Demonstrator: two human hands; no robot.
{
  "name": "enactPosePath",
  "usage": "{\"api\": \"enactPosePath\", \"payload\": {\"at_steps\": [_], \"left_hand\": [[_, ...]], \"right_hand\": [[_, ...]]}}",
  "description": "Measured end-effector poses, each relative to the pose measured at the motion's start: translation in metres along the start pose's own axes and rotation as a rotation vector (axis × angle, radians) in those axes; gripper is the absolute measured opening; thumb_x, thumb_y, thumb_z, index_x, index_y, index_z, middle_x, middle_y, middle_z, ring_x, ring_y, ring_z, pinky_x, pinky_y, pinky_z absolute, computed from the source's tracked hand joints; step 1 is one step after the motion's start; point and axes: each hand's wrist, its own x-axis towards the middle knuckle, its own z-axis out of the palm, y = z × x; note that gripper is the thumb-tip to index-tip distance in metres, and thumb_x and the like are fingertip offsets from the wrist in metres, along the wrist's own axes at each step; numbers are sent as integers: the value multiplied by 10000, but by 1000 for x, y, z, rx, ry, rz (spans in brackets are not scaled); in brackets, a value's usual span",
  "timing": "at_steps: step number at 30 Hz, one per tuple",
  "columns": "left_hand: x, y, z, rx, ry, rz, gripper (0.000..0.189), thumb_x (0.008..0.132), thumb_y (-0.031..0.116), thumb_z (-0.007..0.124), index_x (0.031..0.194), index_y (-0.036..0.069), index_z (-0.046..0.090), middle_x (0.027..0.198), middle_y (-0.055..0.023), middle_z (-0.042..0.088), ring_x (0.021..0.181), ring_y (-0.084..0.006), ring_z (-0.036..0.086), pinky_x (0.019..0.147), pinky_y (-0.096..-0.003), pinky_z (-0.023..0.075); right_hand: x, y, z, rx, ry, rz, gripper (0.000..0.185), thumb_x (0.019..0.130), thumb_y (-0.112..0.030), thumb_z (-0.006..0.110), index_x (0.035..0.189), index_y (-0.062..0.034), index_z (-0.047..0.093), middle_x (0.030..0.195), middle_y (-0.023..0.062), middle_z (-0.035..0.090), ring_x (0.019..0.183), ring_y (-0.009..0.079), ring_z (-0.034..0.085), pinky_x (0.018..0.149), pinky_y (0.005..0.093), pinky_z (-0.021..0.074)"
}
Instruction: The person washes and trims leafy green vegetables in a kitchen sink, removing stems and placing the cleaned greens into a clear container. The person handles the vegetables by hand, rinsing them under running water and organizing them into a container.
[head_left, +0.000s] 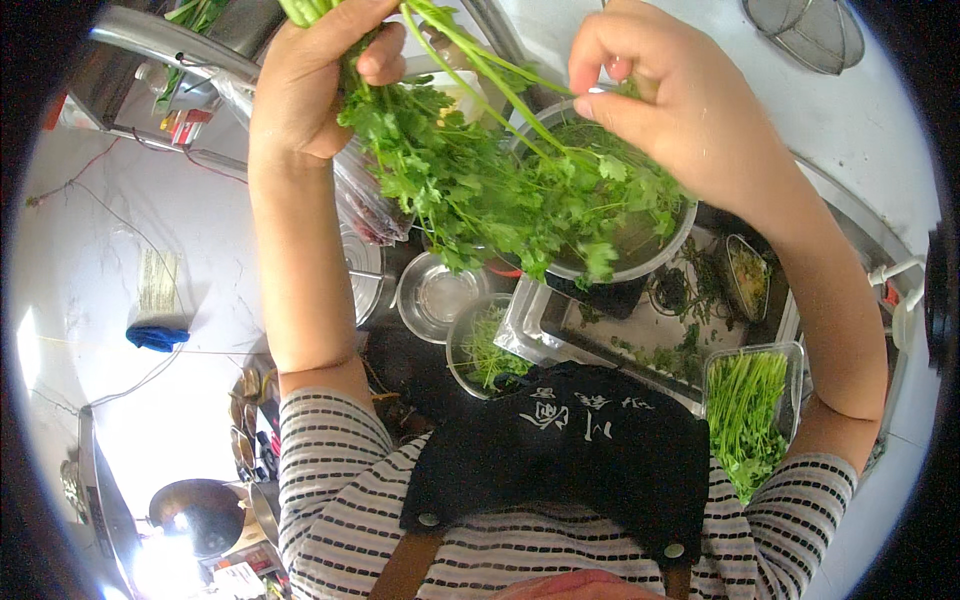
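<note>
At the top left of the view my left hand (307, 82) grips a bunch of fresh cilantro (450, 180) by its stems, and the leaves hang down to the right. My right hand (660, 97) pinches at a thin stem beside the bunch with thumb and fingers; its fingertips are partly hidden. Under the leaves lies a round metal pot (679, 251) with water and loose greens in it, its left side covered by the cilantro.
A sink (585, 337) with scattered green scraps lies below the pot. A clear tray of trimmed cilantro (750, 405) is at the right, a bowl of greens (487, 345) and an empty-looking metal bowl (442, 296) at centre. A wire strainer (810, 34) hangs top right.
</note>
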Motion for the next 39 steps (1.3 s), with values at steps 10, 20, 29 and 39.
{"api": "enactPosePath", "payload": {"at_steps": [10, 20, 29, 39], "left_hand": [[-5, 4, 26, -57, -17, -25, 166, 858, 124, 707, 948, 15, 620, 662, 4, 566, 466, -54, 471, 405, -189, 364], [-4, -1, 29, 77, 77, 6, 145, 863, 60, 682, 970, -34, 649, 702, -11, 597, 508, -64, 499, 446, -189, 401], [-8, -1, 24, -16, 30, 19, 195, 865, 72, 672, 1009, -53, 635, 782, -81, 666, 483, -67, 486, 433, -190, 396], [-14, 3, 32, 70, -83, 23, 266, 795, 42, 743, 1014, -72, 642, 789, -88, 678, 472, -77, 506, 409, -187, 384]], "right_hand": [[-7, 3, 27, 157, 19, 65, 77, 849, -32, 666, 825, 11, 607, 755, -3, 463, 558, 45, 391, 504, 237, 309], [-11, -5, 6, 352, -78, 196, 128, 890, -101, 646, 806, -29, 579, 623, -68, 457, 545, 3, 369, 494, 208, 256], [5, -12, -9, 274, -47, 317, 168, 910, -197, 636, 916, -29, 630, 725, -15, 579, 595, 54, 466, 554, 221, 357], [30, -3, -5, 1008, -320, 498, 210, 904, -177, 656, 960, 25, 662, 861, 37, 651, 732, 65, 563, 637, 176, 419]]}}
